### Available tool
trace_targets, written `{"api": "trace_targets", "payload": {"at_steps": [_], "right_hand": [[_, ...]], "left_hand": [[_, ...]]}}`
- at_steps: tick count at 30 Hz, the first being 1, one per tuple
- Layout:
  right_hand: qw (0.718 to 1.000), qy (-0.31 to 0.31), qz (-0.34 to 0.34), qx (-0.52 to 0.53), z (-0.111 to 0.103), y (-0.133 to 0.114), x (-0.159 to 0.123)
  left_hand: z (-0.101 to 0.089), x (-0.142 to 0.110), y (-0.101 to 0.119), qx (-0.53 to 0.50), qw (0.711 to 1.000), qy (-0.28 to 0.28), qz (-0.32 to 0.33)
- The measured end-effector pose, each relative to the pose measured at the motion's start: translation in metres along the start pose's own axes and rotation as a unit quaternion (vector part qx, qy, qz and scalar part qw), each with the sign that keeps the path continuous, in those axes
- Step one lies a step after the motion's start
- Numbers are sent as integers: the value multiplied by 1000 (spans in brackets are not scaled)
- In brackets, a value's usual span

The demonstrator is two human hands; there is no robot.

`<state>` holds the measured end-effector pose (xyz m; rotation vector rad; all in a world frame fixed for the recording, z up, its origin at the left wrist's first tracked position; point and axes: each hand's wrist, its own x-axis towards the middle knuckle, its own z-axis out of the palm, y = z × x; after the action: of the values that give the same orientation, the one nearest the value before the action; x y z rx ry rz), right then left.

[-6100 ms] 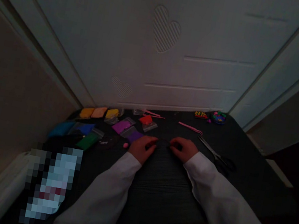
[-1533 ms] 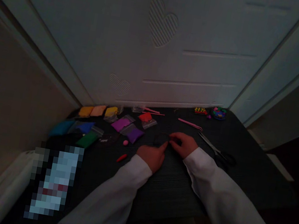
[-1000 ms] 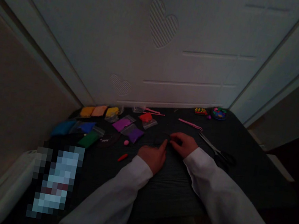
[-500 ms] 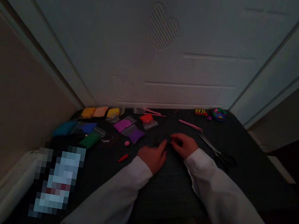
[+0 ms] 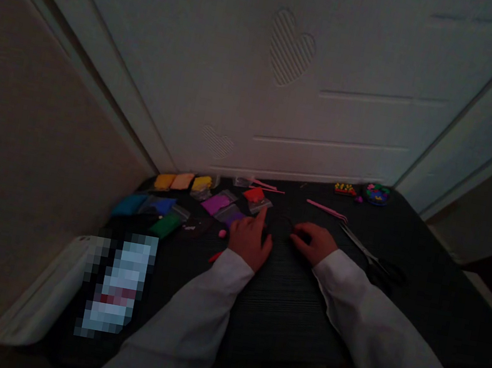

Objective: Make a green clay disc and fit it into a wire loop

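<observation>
On the dark table [image 5: 281, 311], a faint arc [image 5: 287, 219]

Nearest, the left sleeve [image 5: 200, 309] partly hides a red piece [image 5: 214, 257]. Left hand [image 5: 249, 240] open; between the hands, the arc runs left-right, barely visible. Whether the right hand [image 5: 315, 244] grips it, I cannot tell.

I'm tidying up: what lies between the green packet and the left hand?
In the head view, a dark piece with pale bits, then a pink ball nearer the left hand.

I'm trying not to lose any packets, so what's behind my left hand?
Part of the purple packet shows behind your left hand, with the red packet farther back. The hand hides the rest of the purple packet, and anything beneath it can't be seen.
</observation>
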<state>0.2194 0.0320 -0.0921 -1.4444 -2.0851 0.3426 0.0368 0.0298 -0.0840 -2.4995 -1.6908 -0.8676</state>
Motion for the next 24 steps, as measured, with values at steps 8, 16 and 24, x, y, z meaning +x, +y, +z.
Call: {"api": "trace_targets", "payload": {"at_steps": [8, 16, 24], "right_hand": [[999, 4, 38, 16, 4, 4, 1], [995, 32, 63, 65, 4, 0, 0], [993, 48, 99, 39, 1, -1, 2]], "left_hand": [[6, 1, -3, -126, 990, -33, -44], [14, 1, -7, -270, 961, -16, -48], [21, 7, -10, -264, 962, -15, -67]]}}
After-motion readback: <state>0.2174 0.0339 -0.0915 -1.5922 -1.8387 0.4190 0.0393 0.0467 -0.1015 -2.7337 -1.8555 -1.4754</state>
